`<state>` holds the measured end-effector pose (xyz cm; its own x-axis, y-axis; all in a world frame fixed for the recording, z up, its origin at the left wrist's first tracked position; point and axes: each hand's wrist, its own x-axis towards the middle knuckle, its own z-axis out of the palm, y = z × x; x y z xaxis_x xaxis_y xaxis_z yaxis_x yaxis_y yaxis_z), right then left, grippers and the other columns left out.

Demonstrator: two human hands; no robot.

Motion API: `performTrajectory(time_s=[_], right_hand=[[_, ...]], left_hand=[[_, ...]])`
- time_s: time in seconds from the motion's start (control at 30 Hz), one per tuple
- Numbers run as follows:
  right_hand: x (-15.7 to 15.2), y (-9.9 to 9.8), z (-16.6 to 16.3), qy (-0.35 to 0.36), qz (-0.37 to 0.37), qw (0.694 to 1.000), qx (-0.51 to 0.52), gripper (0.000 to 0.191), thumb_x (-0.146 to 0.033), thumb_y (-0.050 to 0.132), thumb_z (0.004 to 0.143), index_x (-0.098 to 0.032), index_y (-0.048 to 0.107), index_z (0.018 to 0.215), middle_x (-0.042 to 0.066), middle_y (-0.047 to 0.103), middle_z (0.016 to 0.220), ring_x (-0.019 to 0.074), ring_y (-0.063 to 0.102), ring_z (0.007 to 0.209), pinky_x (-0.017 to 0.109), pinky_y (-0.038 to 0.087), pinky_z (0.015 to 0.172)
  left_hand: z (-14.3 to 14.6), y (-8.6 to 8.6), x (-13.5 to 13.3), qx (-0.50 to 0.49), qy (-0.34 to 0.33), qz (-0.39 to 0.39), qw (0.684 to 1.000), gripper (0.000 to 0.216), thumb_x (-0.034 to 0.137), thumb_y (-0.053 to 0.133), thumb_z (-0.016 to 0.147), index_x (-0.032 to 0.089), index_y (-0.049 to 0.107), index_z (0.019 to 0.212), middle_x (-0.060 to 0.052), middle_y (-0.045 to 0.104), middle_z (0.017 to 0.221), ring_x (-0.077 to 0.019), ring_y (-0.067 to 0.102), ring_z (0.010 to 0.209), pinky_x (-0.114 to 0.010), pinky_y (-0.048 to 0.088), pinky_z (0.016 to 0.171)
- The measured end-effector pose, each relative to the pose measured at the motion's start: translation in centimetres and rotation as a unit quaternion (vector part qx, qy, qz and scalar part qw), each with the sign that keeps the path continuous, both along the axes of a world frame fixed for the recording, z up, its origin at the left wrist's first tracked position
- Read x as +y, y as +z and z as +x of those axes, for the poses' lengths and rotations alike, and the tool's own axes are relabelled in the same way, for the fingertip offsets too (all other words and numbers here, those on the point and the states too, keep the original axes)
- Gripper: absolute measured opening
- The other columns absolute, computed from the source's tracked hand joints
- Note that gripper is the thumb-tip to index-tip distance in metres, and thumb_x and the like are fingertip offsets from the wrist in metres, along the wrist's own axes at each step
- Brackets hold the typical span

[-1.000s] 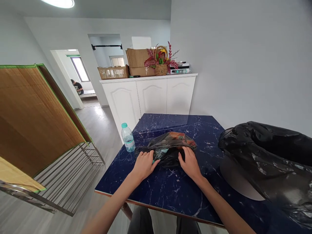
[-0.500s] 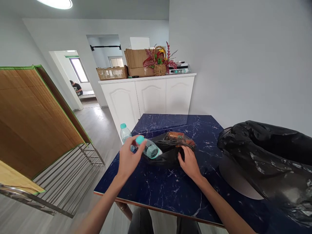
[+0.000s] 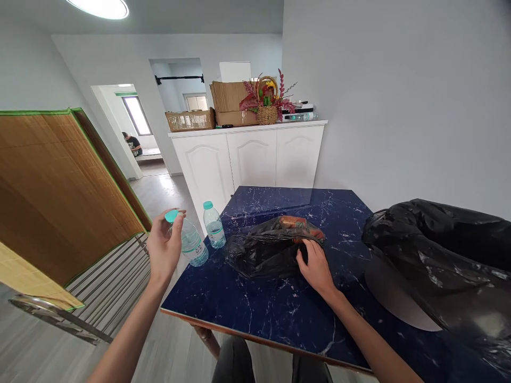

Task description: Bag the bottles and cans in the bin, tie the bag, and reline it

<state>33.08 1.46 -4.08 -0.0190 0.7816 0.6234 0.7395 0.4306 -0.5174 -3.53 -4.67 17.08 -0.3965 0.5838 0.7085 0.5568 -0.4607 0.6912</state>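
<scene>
At the table's left edge, my left hand (image 3: 163, 250) grips a clear plastic bottle (image 3: 195, 247) by its turquoise cap. The bottle is slightly tilted, and I cannot tell whether its base touches the table. Just to its right a similar capped bottle (image 3: 216, 230) stands upright. A small black plastic bag (image 3: 259, 256) lies crumpled in the middle of the table, with orange-red wrapped items (image 3: 293, 221) showing at its far right side. My right hand (image 3: 315, 265) has its fingers curled over the bag's right edge, pinching the plastic; the fingertips are partly hidden.
The blue marble-patterned table (image 3: 271, 314) lies before me. A bin lined with a large black bag (image 3: 435, 255) stands on the right. Behind are a white cabinet (image 3: 255, 159) with cardboard boxes and a flower basket (image 3: 266, 114). A metal rack (image 3: 120, 276) is at left.
My left hand has carried the bottle from above the bag's mouth leftward to the table's left edge, turning it more upright. My right hand has stayed at the bag, whose opening has sagged.
</scene>
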Motion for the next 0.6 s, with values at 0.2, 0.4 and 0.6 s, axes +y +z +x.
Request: performTrajectory(time_s=[0.2,0.4,0.6], right_hand=[[0.1,0.0,0.2,-0.005,0.003,1.000,0.006,0.045,-0.046,0.038,0.110,-0.019,0.055,0.142,0.020,0.065,0.138,0.0375,0.060,0.133,0.061,0.052,0.112],[0.3,0.3,0.2,-0.004,0.007,1.000,0.013,0.045,-0.046,0.039,0.110,-0.019,0.057,0.142,0.020,0.066,0.138,0.0382,0.060,0.133,0.063,0.052,0.112],[-0.3,1.7,0.2,0.052,0.016,0.999,0.007,0.042,-0.037,0.037,0.111,-0.022,0.058,0.144,0.014,0.069,0.139,0.0305,0.064,0.133,0.052,0.053,0.114]], left_hand=[[-2.0,-3.9,3.6,-0.017,0.003,-0.061,0.998,0.049,0.061,0.069,0.094,0.018,0.067,0.118,-0.015,0.078,0.122,-0.0300,0.072,0.121,-0.050,0.055,0.109],[-2.2,-5.6,5.9,-0.007,-0.002,-0.052,0.999,0.049,0.061,0.067,0.094,0.019,0.066,0.119,-0.015,0.076,0.125,-0.0281,0.071,0.122,-0.046,0.055,0.109],[-2.2,-5.9,6.8,0.015,-0.018,-0.036,0.999,0.051,0.056,0.068,0.096,0.017,0.061,0.129,-0.016,0.074,0.129,-0.0278,0.070,0.126,-0.045,0.050,0.116]])
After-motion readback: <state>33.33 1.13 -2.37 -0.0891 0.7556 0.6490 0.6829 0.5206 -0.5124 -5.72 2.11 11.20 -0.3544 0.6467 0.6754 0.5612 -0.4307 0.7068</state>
